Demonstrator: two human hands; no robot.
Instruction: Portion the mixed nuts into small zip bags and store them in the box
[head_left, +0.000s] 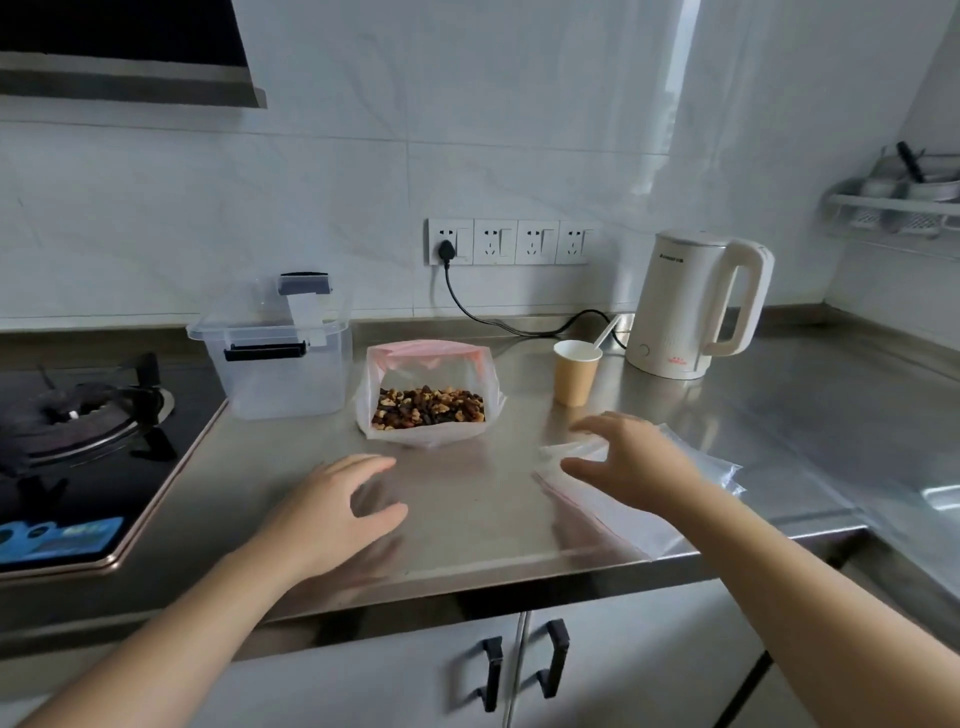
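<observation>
A large clear bag of mixed nuts (429, 406) stands open in the middle of the steel counter (467, 519). Left of it sits a clear plastic box (283, 374) with black latches; its lid stands propped up behind it. A pile of small clear zip bags (613, 512) with red seal lines lies flat at the right. My right hand (628, 460) hovers over that pile with fingers spread and holds nothing. My left hand (343, 506) hovers above the bare counter in front of the nuts, fingers loosely curved, holding nothing.
A paper cup (575, 371) with a white stick in it stands right of the nuts. Behind it is a white electric kettle (696, 304), its black cord running to the wall sockets (509, 241). A gas stove (88, 421) fills the left side. Cabinet doors (519, 670) lie below.
</observation>
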